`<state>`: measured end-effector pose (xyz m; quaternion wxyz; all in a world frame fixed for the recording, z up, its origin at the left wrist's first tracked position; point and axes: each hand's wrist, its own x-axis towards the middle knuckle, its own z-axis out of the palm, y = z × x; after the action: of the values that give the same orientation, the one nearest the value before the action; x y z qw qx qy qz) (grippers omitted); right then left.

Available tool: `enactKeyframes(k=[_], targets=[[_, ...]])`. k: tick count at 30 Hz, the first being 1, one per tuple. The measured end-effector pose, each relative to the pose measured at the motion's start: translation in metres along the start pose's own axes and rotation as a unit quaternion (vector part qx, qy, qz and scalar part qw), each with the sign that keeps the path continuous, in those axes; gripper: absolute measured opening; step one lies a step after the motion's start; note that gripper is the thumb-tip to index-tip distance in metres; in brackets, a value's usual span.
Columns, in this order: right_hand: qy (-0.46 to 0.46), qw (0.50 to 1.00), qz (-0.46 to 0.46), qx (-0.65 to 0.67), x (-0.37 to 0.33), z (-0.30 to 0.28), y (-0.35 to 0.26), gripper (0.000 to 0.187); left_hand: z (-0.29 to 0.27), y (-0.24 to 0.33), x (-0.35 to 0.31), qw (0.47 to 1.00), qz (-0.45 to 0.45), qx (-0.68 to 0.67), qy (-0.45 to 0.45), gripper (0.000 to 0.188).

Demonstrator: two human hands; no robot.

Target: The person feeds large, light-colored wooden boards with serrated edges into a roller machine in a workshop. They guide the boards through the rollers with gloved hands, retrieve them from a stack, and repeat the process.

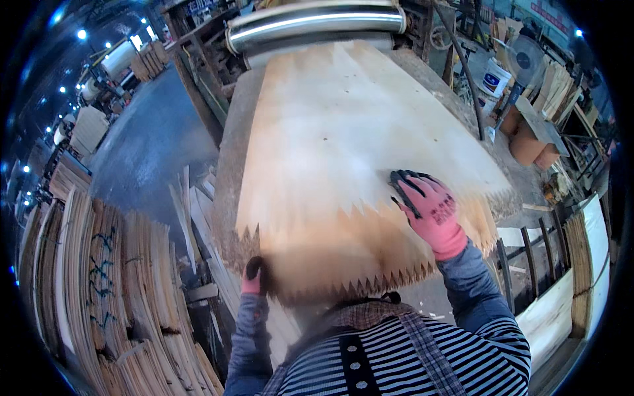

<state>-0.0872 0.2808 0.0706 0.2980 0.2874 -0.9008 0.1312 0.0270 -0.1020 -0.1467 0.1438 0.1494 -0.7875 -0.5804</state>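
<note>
Your right hand (430,210) lies open and flat, with fingers spread, on the pale upper veneer sheet (337,132), close to its near toothed edge. Your left hand (253,274) is at the near left corner of the tan lower veneer (343,259); I cannot tell if it pinches this edge or only touches it. Both sheets lie on the desk (232,171), and the upper one reaches far, almost to the shiny roller (317,28).

The thin teeth of the edges may split or fold if you push unevenly. The upper sheet may also turn crooked, because only one palm is on it. If the roller turns, I judge that fingers carried too far are in danger.

At the left, the tall veneer stacks (132,284) and the loose strips (187,221) leave little place for your left elbow. At the right, a dark pole (470,79) stands beside the desk, and the upright bars (528,247) could catch your sleeve.
</note>
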Motion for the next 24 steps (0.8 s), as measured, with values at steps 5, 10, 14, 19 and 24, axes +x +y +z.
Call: enactKeyframes(k=[5,10,14,19,24], targets=[[-0.041,0.999,-0.01,0.007,0.008,0.105,0.046,0.036,0.004,0.06,0.001,0.988,-0.089,-0.127,0.024,0.038],[-0.117,0.993,-0.012,0.022,-0.015,0.17,0.054,0.037,0.029,0.015,-0.007,0.972,-0.19,0.141,-0.006,0.049],[-0.157,0.987,-0.015,0.044,-0.009,0.174,0.065,0.042,0.056,0.028,-0.02,0.898,-0.256,0.336,0.123,0.054],[-0.181,0.982,0.03,0.043,-0.001,0.166,0.062,0.052,0.058,0.018,-0.021,0.926,-0.218,0.257,0.171,0.049],[-0.184,0.981,0.04,0.05,-0.001,0.166,0.063,0.052,0.058,0.02,-0.018,0.931,-0.218,0.228,0.183,0.048]])
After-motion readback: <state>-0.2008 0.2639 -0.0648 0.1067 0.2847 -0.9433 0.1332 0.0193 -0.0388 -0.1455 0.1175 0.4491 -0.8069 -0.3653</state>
